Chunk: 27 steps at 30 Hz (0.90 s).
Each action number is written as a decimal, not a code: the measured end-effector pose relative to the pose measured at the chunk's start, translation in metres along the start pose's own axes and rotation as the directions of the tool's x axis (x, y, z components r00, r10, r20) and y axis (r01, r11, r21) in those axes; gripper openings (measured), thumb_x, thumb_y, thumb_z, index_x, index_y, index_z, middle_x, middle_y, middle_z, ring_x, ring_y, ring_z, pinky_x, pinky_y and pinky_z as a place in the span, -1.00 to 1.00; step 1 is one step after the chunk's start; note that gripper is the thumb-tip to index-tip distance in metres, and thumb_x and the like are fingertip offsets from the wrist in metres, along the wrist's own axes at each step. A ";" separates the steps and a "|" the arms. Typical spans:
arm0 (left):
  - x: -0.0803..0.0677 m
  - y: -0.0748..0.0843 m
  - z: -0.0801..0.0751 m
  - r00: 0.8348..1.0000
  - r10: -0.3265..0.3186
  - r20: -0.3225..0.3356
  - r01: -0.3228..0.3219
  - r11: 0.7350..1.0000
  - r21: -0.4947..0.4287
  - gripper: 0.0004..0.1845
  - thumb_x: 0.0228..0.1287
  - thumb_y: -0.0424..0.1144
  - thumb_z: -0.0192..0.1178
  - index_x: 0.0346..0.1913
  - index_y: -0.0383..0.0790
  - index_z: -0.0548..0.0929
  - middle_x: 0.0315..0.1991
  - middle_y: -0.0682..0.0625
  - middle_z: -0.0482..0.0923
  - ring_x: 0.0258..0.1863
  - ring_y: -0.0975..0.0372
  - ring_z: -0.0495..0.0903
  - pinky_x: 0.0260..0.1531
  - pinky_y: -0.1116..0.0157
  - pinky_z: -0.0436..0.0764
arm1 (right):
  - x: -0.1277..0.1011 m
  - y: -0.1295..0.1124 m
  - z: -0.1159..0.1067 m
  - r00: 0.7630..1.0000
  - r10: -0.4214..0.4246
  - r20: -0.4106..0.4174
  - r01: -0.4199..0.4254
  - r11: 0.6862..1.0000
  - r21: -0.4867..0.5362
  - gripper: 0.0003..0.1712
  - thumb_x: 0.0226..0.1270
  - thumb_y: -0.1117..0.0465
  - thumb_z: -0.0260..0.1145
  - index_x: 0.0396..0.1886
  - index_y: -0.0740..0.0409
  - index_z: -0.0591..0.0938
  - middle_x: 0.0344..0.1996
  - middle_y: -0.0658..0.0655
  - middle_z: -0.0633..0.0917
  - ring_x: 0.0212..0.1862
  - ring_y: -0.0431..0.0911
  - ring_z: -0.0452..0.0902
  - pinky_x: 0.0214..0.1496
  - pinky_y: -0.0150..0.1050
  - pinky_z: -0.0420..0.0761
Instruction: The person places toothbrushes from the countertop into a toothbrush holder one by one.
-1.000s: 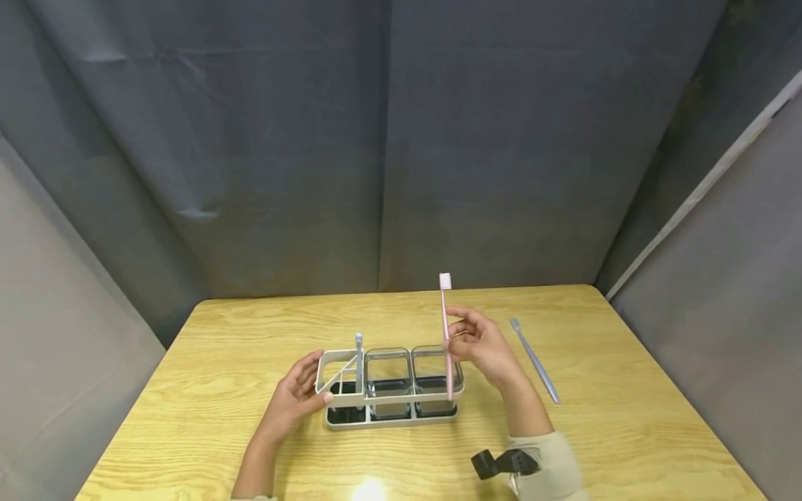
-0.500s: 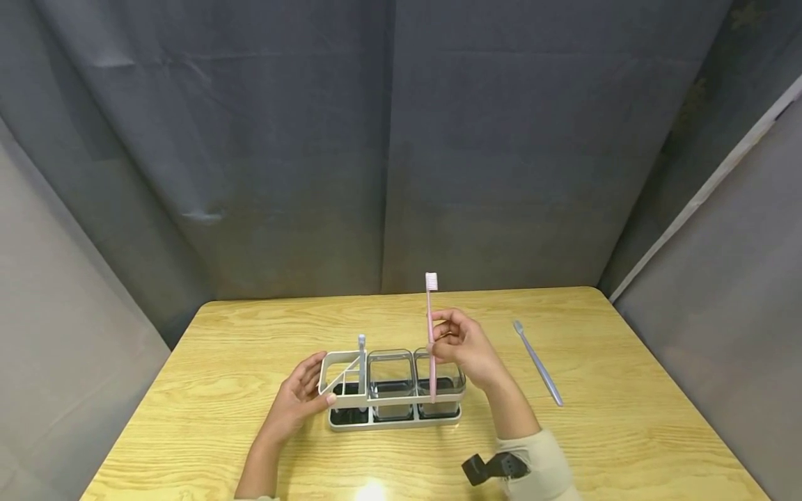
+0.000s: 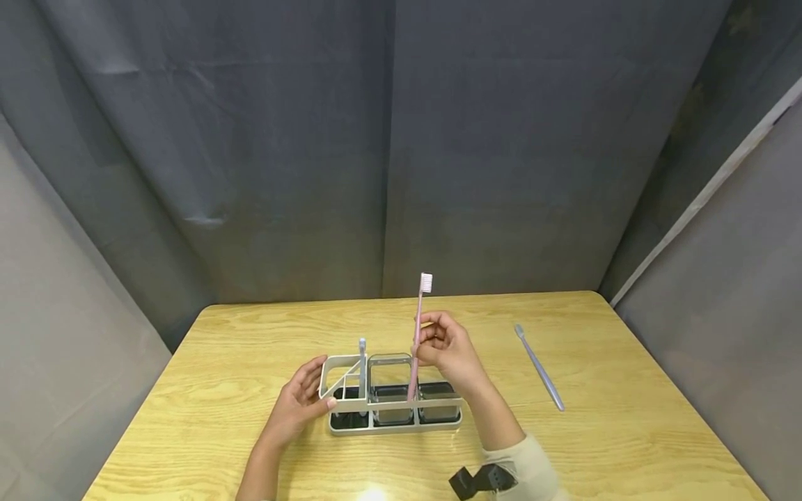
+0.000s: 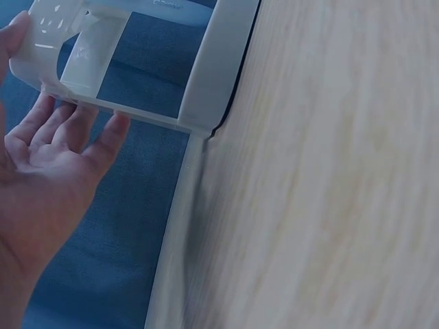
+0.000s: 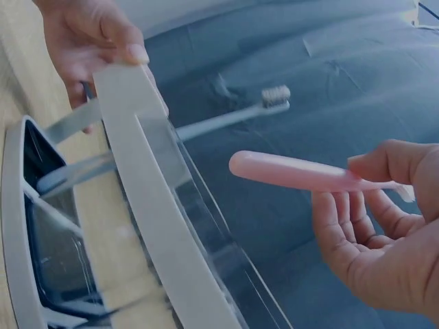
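In the head view my right hand (image 3: pixel 452 353) pinches a pink toothbrush (image 3: pixel 418 323) between thumb and fingers, bristles up. The right wrist view shows its rounded handle end above the rim of the white toothbrush holder (image 3: pixel 395 428), apart from it. My left hand (image 3: pixel 297 402) grips the holder's left end, thumb at the front and fingers on the side and back, as the left wrist view also shows. A light blue toothbrush (image 3: pixel 363 365) stands in the divided left section. Two clear cups (image 3: pixel 390 360) sit in the middle and right sections; my right hand partly hides the right one.
A blue-grey toothbrush (image 3: pixel 540 369) lies on the wooden table (image 3: pixel 626 417) to the right of the holder. Grey curtains (image 3: pixel 301 174) hang behind the table and at its sides. A black wrist camera (image 3: pixel 482 481) is strapped to the right sleeve.
My right hand has moved left with the pink toothbrush, from over the right cup to beside the middle one, and the brush now tilts slightly. My left hand keeps its hold on the holder.
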<state>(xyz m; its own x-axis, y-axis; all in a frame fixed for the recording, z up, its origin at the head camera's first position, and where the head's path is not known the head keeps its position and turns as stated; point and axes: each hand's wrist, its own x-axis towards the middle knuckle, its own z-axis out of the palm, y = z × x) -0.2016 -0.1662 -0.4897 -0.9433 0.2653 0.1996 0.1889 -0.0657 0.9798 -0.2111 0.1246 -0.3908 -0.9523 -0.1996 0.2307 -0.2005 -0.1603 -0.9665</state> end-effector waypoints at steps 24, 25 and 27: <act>0.001 -0.003 -0.001 1.000 -0.004 -0.001 0.004 1.000 -0.020 -0.18 0.01 -0.50 0.30 0.36 -0.33 0.16 0.35 -0.25 0.14 0.31 0.00 0.14 0.17 0.38 0.20 | -0.004 0.021 0.043 0.953 -0.207 -0.221 0.229 0.970 0.077 -0.66 0.06 0.60 0.24 -0.15 0.44 0.38 -0.35 0.23 0.46 -0.33 -0.08 0.42 -0.36 -0.39 0.57; 0.001 -0.004 -0.001 1.000 -0.004 0.000 0.004 1.000 -0.023 -0.18 0.01 -0.50 0.30 0.36 -0.33 0.16 0.35 -0.25 0.14 0.31 0.00 0.14 0.16 0.39 0.20 | -0.004 0.022 0.045 0.950 -0.218 -0.226 0.241 0.967 0.080 -0.66 0.06 0.59 0.24 -0.16 0.45 0.38 -0.35 0.22 0.46 -0.33 -0.09 0.41 -0.36 -0.40 0.57; 0.002 -0.004 -0.001 1.000 0.000 0.002 0.000 1.000 -0.025 -0.18 0.01 -0.52 0.30 0.36 -0.34 0.16 0.35 -0.26 0.14 0.31 -0.01 0.14 0.16 0.39 0.20 | -0.005 0.024 0.048 0.944 -0.238 -0.229 0.264 0.961 0.088 -0.66 0.06 0.59 0.24 -0.16 0.48 0.37 -0.35 0.21 0.45 -0.33 -0.10 0.41 -0.37 -0.42 0.55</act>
<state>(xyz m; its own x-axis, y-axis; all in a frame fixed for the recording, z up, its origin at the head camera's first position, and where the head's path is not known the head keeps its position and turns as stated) -0.2040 -0.1669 -0.4929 -0.9427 0.2675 0.1994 0.1816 -0.0898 0.9793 -0.2002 0.0752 -0.4097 -0.9036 0.0712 0.4223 -0.4238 -0.2917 -0.8575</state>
